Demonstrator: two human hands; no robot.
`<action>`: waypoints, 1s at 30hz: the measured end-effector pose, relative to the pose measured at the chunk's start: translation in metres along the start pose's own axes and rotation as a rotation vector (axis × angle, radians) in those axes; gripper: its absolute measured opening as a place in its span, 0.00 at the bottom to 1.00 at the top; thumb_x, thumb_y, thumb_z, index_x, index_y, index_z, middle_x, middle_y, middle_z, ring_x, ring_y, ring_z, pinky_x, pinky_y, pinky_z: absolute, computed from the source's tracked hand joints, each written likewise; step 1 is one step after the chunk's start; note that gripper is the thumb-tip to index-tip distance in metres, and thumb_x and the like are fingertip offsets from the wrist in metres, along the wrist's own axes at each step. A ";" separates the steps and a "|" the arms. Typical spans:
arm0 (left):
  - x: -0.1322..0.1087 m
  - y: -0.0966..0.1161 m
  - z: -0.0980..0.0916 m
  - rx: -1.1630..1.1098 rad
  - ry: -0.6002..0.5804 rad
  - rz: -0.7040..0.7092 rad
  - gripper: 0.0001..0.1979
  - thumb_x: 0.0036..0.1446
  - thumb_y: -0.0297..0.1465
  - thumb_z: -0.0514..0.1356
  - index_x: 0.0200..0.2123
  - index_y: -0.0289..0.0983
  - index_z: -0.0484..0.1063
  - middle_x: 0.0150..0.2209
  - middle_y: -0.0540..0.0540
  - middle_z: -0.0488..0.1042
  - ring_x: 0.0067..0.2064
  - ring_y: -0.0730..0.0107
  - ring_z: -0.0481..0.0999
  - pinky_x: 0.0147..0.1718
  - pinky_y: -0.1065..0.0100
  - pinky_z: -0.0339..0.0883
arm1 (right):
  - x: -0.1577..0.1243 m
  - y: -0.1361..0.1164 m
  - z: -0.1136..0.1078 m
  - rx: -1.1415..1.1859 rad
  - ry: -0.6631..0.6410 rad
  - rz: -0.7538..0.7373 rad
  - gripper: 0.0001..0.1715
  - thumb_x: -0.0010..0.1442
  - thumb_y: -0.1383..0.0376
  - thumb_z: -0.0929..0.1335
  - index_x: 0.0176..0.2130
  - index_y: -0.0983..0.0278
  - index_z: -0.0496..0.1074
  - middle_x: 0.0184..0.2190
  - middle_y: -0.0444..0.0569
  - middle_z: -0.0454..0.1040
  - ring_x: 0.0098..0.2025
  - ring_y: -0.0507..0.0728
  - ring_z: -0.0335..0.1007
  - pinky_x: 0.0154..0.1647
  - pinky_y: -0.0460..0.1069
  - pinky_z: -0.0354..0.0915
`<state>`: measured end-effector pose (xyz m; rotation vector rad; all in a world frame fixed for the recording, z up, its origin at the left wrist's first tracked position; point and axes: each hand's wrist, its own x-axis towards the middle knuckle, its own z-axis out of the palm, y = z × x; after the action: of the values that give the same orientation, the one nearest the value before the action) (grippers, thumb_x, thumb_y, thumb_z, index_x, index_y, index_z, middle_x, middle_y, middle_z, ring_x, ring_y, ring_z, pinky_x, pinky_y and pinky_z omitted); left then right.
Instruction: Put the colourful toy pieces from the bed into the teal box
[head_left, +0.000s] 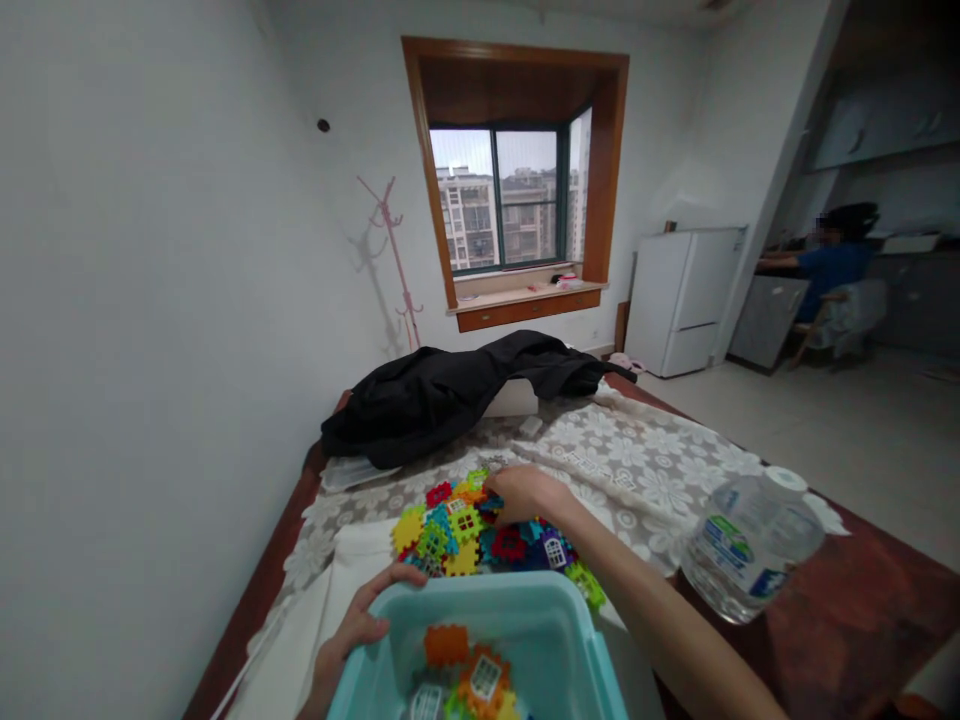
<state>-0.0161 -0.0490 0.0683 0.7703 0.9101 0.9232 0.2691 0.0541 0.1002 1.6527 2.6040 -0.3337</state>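
My left hand (pixel 358 628) is closed on the left rim of a light teal plastic bin (pixel 487 590), with the thumb and fingers over its edge. Inside the bin lie several interlocking plastic blocks, among them an orange block (pixel 446 645) and one with a white window insert (pixel 486 678). Just beyond the bin is a heap of colourful toothed building blocks (pixel 463 525). My right hand (pixel 531 495) reaches across to the right back side of this heap, its fingers curled down among the pieces. What they hold, if anything, is hidden.
A large clear plastic bottle (pixel 754 545) stands on the right of the table. Black cloth (pixel 450 390) lies across the far end, partly over a white box (pixel 514 398). A lace tablecloth (pixel 645 450) covers much of the table. Someone in blue (pixel 836 270) sits in the background.
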 end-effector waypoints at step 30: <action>0.009 -0.013 -0.017 0.030 -0.120 0.112 0.22 0.44 0.30 0.63 0.45 0.37 0.82 0.47 0.41 0.82 0.46 0.47 0.80 0.48 0.55 0.74 | -0.085 -0.053 -0.060 0.458 0.088 -0.476 0.10 0.63 0.60 0.72 0.45 0.60 0.75 0.38 0.44 0.78 0.38 0.56 0.72 0.36 0.47 0.60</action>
<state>-0.0248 -0.0429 0.0474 0.9000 0.7834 0.9526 0.2630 -0.0315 0.1803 1.1114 3.1425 -0.9560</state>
